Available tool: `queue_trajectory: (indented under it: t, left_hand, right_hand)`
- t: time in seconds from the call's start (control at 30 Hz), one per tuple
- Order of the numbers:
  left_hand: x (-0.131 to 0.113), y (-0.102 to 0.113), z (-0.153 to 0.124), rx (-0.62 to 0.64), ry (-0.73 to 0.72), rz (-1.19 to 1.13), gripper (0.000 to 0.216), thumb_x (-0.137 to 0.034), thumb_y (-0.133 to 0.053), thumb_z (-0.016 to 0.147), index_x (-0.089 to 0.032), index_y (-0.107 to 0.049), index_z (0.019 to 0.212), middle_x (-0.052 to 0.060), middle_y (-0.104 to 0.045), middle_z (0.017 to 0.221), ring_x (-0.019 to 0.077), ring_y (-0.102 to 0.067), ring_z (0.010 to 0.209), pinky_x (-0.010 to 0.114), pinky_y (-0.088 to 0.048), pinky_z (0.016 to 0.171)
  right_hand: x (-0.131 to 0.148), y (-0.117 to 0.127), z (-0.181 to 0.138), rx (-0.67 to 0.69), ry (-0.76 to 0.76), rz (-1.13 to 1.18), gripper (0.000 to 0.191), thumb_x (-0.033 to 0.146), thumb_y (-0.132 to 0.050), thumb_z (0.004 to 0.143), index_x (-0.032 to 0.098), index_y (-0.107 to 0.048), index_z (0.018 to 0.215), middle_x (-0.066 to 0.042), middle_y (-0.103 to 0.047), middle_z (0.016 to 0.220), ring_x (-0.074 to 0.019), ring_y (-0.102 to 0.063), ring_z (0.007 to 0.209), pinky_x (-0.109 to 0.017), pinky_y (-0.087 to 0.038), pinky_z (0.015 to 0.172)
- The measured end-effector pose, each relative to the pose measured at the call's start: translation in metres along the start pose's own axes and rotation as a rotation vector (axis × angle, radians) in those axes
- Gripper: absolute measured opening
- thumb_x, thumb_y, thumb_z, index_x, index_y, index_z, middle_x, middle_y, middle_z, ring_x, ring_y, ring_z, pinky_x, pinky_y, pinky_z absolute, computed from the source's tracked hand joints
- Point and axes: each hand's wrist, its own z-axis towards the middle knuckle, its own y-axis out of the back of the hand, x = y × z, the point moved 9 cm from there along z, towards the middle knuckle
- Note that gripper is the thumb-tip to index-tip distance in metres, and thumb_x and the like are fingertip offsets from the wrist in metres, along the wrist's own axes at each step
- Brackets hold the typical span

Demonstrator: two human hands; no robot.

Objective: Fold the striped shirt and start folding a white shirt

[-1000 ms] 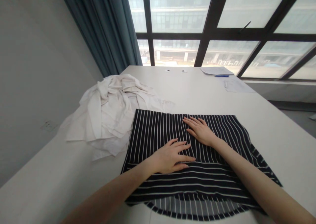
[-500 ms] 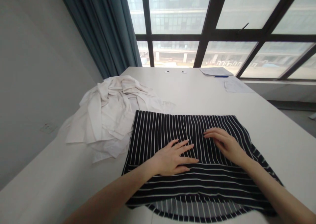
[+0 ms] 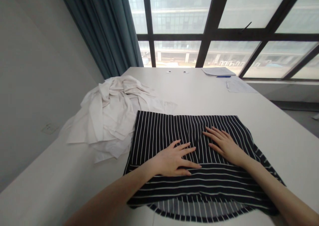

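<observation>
Toward the near edge of the table [image 3: 199, 91] lies a striped garment [image 3: 161, 129], with left hand [image 3: 171, 159] and right hand [image 3: 225, 147] spread palm-down on it. Smoothing seems in hand; the next move likely calls for light, even pressure.

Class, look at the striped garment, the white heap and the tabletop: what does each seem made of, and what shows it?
Striped garment: matt, pliable fabric, since it lies folded with small puckers; the fibre can't be told.
White heap: thin matt cloth, perhaps cotton, crumpled into soft folds.
Tabletop: probably smooth laminate, being evenly white without visible grain; painted board is possible.
</observation>
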Motion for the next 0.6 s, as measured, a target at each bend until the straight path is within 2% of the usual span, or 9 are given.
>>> queue_trajectory:
  t: [0.1,0.17,0.23,0.27,0.33,0.4,0.47,0.53,0.6]
  left_hand:
    - [-0.001,0.002,0.000,0.006,-0.002,-0.012,0.041,-0.052,-0.039,0.098,-0.044,-0.046,0.138,0.002,-0.028,0.157,0.0295,-0.023,0.145,0.058,-0.019,0.115]
    - [-0.001,0.002,0.000,0.013,-0.003,-0.017,0.041,-0.051,-0.040,0.098,-0.044,-0.046,0.138,0.002,-0.028,0.158,0.0290,-0.022,0.145,0.058,-0.019,0.115]
    - [-0.001,0.003,0.000,0.016,-0.001,-0.018,0.041,-0.051,-0.040,0.098,-0.045,-0.046,0.138,0.001,-0.027,0.158,0.0289,-0.022,0.146,0.057,-0.019,0.115]
    - [-0.001,0.003,0.000,0.015,0.000,-0.018,0.041,-0.051,-0.040,0.098,-0.045,-0.046,0.138,0.001,-0.027,0.158,0.0290,-0.022,0.146,0.057,-0.019,0.115]
    - [-0.001,0.003,0.000,0.009,0.002,-0.015,0.041,-0.051,-0.041,0.097,-0.044,-0.046,0.138,0.001,-0.027,0.158,0.0293,-0.023,0.145,0.057,-0.019,0.115]
    - [-0.001,0.002,0.000,0.005,-0.001,-0.009,0.041,-0.051,-0.041,0.097,-0.044,-0.047,0.137,0.001,-0.028,0.157,0.0295,-0.023,0.145,0.057,-0.019,0.115]
    - [-0.001,0.002,-0.001,0.004,-0.003,-0.003,0.041,-0.052,-0.041,0.097,-0.044,-0.048,0.137,0.002,-0.029,0.157,0.0297,-0.024,0.145,0.057,-0.019,0.115]
    - [-0.001,0.001,-0.001,0.004,-0.005,0.000,0.041,-0.052,-0.042,0.097,-0.044,-0.047,0.137,0.003,-0.030,0.157,0.0300,-0.024,0.145,0.058,-0.019,0.114]
    - [-0.002,0.001,-0.001,0.003,-0.009,0.001,0.042,-0.052,-0.043,0.096,-0.044,-0.047,0.137,0.003,-0.030,0.157,0.0303,-0.024,0.145,0.058,-0.019,0.114]
  right_hand:
    - [-0.038,-0.005,0.004,-0.008,-0.135,-0.047,0.053,0.053,-0.030,0.097,0.037,-0.034,0.147,0.000,-0.033,0.156,-0.0274,-0.027,0.143,-0.058,-0.025,0.112]
    - [-0.064,-0.003,0.006,-0.042,-0.257,-0.089,0.053,0.052,-0.029,0.096,0.033,-0.039,0.145,-0.003,-0.036,0.154,-0.0308,-0.030,0.142,-0.062,-0.027,0.109]
    - [-0.076,0.006,0.007,-0.125,-0.338,-0.120,0.052,0.049,-0.031,0.096,0.026,-0.048,0.139,-0.009,-0.043,0.150,-0.0340,-0.035,0.139,-0.064,-0.030,0.107]
    - [-0.072,0.013,0.009,-0.179,-0.323,-0.114,0.050,0.045,-0.032,0.096,0.023,-0.052,0.135,-0.011,-0.047,0.146,-0.0337,-0.038,0.137,-0.063,-0.030,0.107]
    - [-0.046,0.023,0.016,-0.251,-0.155,-0.048,0.042,0.037,-0.032,0.097,0.020,-0.059,0.126,-0.011,-0.056,0.138,-0.0284,-0.042,0.135,-0.056,-0.032,0.110]
    - [-0.006,0.025,0.022,-0.229,0.086,0.044,0.037,0.029,-0.032,0.099,0.021,-0.062,0.119,-0.007,-0.061,0.132,-0.0216,-0.045,0.133,-0.048,-0.032,0.112]
    - [0.024,0.020,0.026,-0.157,0.218,0.099,0.034,0.028,-0.034,0.099,0.024,-0.060,0.121,-0.004,-0.061,0.133,-0.0194,-0.043,0.135,-0.047,-0.031,0.113]
    - [0.036,0.013,0.033,-0.096,0.213,0.117,0.034,0.032,-0.037,0.099,0.026,-0.056,0.126,-0.003,-0.053,0.142,-0.0212,-0.037,0.139,-0.050,-0.030,0.113]
    - [0.032,0.006,0.042,-0.059,0.148,0.127,0.036,0.037,-0.037,0.099,0.028,-0.052,0.131,-0.002,-0.043,0.150,-0.0226,-0.032,0.142,-0.053,-0.030,0.113]
